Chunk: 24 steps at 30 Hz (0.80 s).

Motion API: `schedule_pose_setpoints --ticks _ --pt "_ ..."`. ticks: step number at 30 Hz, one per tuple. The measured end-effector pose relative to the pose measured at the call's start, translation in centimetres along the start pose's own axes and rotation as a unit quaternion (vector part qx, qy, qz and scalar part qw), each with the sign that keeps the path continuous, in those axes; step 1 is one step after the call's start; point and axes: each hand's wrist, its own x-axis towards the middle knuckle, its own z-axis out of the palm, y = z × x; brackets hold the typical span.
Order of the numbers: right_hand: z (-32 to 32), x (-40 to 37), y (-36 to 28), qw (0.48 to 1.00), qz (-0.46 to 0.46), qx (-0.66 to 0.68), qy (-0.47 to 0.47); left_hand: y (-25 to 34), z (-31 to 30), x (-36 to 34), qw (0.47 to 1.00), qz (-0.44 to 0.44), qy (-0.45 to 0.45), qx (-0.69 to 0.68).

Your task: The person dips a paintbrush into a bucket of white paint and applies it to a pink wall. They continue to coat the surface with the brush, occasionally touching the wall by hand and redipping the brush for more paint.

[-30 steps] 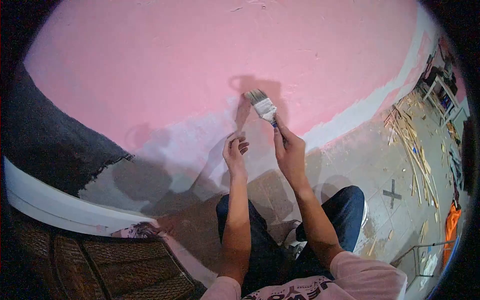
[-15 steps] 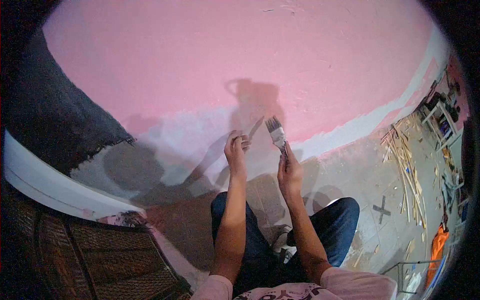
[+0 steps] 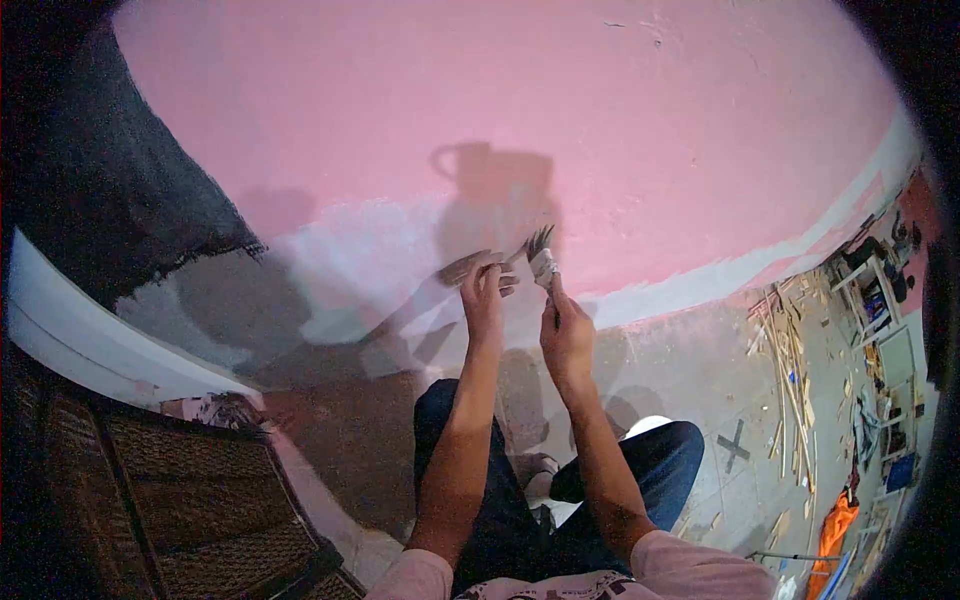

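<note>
My right hand (image 3: 568, 342) is closed round the handle of a paintbrush (image 3: 542, 264). The brush points up, its dark bristles splayed against the pink wall (image 3: 640, 130) just above a band of pale white-grey paint (image 3: 370, 235). To its left, my left hand (image 3: 484, 292) is raised near the wall with loosely bent fingers apart, and nothing shows in it. My shadow falls over the painted area around both hands. A black-painted patch (image 3: 150, 180) covers the wall's left part.
A dark woven-panel piece of furniture (image 3: 190, 500) stands at lower left, beside a white ledge (image 3: 110, 345). Thin wood strips (image 3: 790, 390) litter the floor at right, near an orange cloth (image 3: 832, 530) and a white frame (image 3: 872, 300). A white rounded thing (image 3: 648, 427) shows behind my knee.
The brush has moved slightly left, and its bristles are now bent on the wall. My left hand has come a little closer to it. The view has shifted slightly.
</note>
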Motion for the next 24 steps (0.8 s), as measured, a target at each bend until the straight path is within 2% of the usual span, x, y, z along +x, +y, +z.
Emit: schedule_pose_setpoints --ticks 4,12,15,18,24 --pt "-0.2 0.4 -2.4 1.000 0.013 0.021 -0.019 0.2 0.2 -0.3 1.000 -0.011 -0.002 -0.020" --pt "-0.1 0.1 -2.7 0.996 0.021 0.076 0.047 1.8 -2.5 0.3 0.999 -0.005 0.032 -0.033" --pt "0.3 0.4 -2.2 0.996 0.011 0.074 0.057 2.4 -3.6 0.6 0.997 0.020 0.027 -0.076" --pt "-0.2 0.3 -2.4 0.995 0.036 0.073 0.050 3.5 -4.6 0.3 0.995 0.079 0.062 -0.016" --pt "-0.3 -0.8 -1.2 0.992 0.101 0.052 0.057 4.5 -7.3 1.0 0.998 0.011 0.063 -0.005"
